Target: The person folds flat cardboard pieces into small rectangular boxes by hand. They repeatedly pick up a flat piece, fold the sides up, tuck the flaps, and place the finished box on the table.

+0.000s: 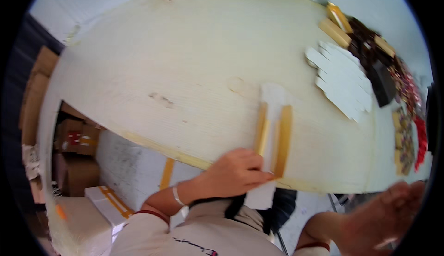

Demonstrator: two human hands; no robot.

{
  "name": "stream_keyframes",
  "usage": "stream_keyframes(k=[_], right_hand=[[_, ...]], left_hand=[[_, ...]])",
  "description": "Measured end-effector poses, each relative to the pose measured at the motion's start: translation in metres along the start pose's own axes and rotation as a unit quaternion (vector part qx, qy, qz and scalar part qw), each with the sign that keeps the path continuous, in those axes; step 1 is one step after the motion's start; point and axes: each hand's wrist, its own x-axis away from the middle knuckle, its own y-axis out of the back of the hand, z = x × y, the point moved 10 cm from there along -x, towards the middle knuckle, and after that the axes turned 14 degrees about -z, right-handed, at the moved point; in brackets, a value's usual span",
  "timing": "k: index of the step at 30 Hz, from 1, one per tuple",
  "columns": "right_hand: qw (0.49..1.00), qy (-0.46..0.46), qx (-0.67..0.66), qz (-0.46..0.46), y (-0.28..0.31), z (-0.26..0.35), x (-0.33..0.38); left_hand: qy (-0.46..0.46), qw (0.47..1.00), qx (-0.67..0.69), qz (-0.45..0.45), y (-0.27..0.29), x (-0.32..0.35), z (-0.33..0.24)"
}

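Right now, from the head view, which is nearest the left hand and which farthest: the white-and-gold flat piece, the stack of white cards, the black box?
1. White-and-gold flat piece, under the left hand at the table's near edge.
2. Stack of white cards, farther right.
3. Black box, beyond the cards, far right.

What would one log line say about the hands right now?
left hand: holding white-and-gold flat box at table edge | right hand: open, off table, blurred | far right: stack of white pieces

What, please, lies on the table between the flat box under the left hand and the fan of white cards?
Only bare tabletop between the flat box and the white cards, in the head view.
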Motion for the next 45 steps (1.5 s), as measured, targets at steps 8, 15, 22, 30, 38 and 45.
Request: stream_keyframes(k=[8,15,22,30,38,45], right_hand=[[0.759,0.204,0.362,0.501,0.166,-0.241,0.179],[0.814,0.119,0.293,0.487,0.195,-0.272,0.18],[0.765,0.127,0.336,0.534,0.168,-0.294,0.206],[0.784,0.147,0.352,0.49,0.16,-0.261,0.232],[0.785,0.243,0.313,0.477,0.123,-0.244,0.251],[0.865,-0.086,0.309,0.386,0.101,-0.275,0.22]], left_hand=[[-0.014,1.0,-0.009,0.023,-0.14,0.08,0.115],[0.019,0.997,-0.023,0.068,-0.187,0.099,0.123],[0.017,0.998,-0.027,0.047,-0.177,0.107,0.14],[0.054,0.998,0.014,-0.027,-0.137,0.12,0.152],[0.053,0.997,0.045,0.022,-0.101,0.113,0.149],[0.107,0.974,0.193,0.042,-0.071,0.093,0.158]])
